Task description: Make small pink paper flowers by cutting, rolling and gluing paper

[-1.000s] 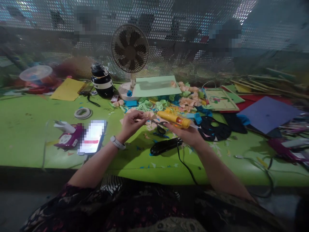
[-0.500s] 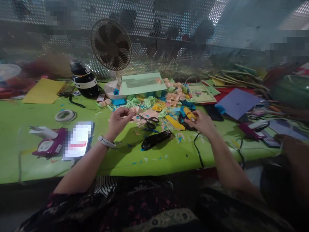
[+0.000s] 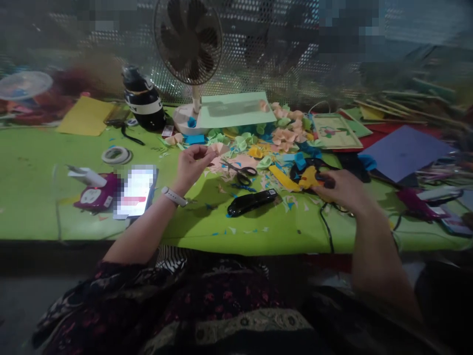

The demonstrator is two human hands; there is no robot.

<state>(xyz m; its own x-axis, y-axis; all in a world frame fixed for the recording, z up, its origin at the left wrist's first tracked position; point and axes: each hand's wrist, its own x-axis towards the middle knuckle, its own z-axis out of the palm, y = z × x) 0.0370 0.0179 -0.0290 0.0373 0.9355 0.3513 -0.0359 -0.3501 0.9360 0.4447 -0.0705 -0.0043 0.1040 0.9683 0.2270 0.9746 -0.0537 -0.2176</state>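
My left hand (image 3: 195, 166), a white watch band on its wrist, pinches a folded peach paper piece (image 3: 219, 148) between thumb and fingertips. At the right, my right hand (image 3: 342, 190) is closed around what looks like a yellow hot glue gun (image 3: 309, 178), partly covered by the fingers. Its front end is over a black round item (image 3: 295, 170). Black-handled scissors (image 3: 246, 173) lie between my hands, on peach paper and scraps. Nearer me rests a black stapler-like tool (image 3: 252, 202). A yellow strip (image 3: 284, 178) lies left of the glue gun.
Folded paper flowers (image 3: 290, 133) pile up behind my hands, near a fan (image 3: 188, 44) and a dark bottle (image 3: 145, 106). To the left are a tape roll (image 3: 116, 155), a lit phone (image 3: 136, 192) and a purple case (image 3: 98, 192). A black cord (image 3: 327, 229) hangs over the table edge.
My right hand has moved right and lower, turning the yellow glue gun. My left hand keeps its pinch on the peach paper. The view has tilted down and swung left.
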